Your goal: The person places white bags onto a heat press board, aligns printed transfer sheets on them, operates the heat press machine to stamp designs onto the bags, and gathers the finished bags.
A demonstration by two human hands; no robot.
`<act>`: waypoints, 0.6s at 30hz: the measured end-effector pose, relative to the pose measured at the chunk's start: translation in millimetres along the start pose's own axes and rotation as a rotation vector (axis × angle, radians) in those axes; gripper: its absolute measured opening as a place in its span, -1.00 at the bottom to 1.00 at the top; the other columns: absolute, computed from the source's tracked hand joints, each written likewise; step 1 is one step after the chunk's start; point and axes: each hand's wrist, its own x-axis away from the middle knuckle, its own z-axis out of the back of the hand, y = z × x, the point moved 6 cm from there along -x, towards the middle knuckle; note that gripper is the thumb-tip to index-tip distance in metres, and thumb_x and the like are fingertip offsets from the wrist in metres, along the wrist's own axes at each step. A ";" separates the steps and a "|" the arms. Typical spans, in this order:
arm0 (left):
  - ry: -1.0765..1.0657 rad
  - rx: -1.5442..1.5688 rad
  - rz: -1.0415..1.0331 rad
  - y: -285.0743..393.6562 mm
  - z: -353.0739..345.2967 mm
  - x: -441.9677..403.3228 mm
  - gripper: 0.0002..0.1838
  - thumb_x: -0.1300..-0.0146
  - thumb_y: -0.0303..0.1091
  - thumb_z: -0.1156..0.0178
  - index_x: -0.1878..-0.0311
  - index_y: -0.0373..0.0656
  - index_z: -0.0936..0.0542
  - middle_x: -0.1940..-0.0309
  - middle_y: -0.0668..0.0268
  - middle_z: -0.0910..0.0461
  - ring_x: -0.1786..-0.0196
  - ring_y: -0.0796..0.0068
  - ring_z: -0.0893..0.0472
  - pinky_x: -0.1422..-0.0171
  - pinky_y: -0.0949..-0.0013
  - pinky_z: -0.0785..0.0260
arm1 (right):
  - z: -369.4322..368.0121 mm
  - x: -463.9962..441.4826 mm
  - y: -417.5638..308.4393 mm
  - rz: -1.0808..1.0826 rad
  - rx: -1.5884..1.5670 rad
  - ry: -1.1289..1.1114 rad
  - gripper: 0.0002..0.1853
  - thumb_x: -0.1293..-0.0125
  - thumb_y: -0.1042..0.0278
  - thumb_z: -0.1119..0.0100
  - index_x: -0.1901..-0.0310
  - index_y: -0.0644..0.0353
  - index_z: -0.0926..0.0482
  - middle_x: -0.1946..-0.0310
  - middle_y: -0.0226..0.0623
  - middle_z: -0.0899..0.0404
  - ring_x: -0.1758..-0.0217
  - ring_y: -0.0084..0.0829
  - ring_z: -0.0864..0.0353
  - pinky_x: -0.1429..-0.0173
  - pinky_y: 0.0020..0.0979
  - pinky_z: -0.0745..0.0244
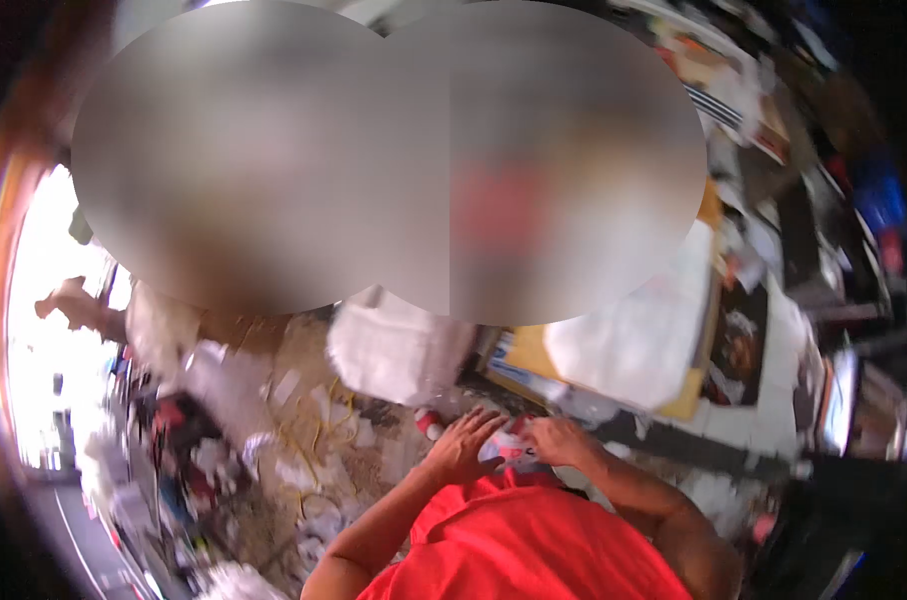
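Close in front of the red shirt, a small pink-and-white soft-looking item (515, 452) lies between my two hands. My left hand (466, 440) has its fingers stretched out and rests over the item's left side. At the other side, my right hand (562, 442) has its fingers bent in at the item's edge, seemingly gripping it. A small red-and-white object (429, 424) sits just left of my left hand. Blur hides the finer detail of the item and of my fingertips.
A white bundle (394, 350) lies ahead of my hands. White sheets (629, 350) lie on a yellow-edged stack to the right. Scraps and yellow cord (319, 455) litter the floor at left. At far left, another person's arm (84, 310) shows. Large blurred patches hide the upper view.
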 end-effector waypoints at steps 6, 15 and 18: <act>-0.066 0.005 -0.339 42.2 35.6 -89.6 -0.50 -0.24 -0.28 -0.32 -0.25 -0.14 -0.53 0.02 0.09 -0.68 -0.01 0.18 -0.70 -0.10 0.17 -0.57 | 174.8 67.2 0.9 -0.281 -0.182 0.297 -0.82 -0.29 0.34 -0.16 0.15 0.20 -0.62 0.22 0.00 -0.67 0.13 -0.01 -0.68 0.02 -0.07 -0.56; 0.278 0.468 0.152 16.8 65.8 -99.3 -0.63 -0.32 -0.42 -0.24 -0.18 -0.16 -0.53 0.26 0.24 -0.73 0.15 0.47 -0.73 0.06 0.36 -0.56 | 302.7 43.5 156.7 -0.512 -0.091 0.627 -0.80 -0.34 0.22 -0.16 0.10 0.05 -0.68 0.22 -0.20 -0.73 0.14 -0.17 -0.72 0.04 -0.15 -0.54; 0.281 0.220 0.138 -25.9 50.6 -53.8 -0.70 -0.33 -0.42 -0.22 -0.12 -0.17 -0.54 0.29 0.16 -0.72 0.20 0.37 -0.74 0.12 0.31 -0.57 | 321.7 26.0 176.2 -0.581 0.056 0.623 -0.77 -0.30 0.21 -0.20 0.11 0.09 -0.69 0.28 -0.27 -0.75 0.17 -0.26 -0.73 0.06 -0.29 -0.55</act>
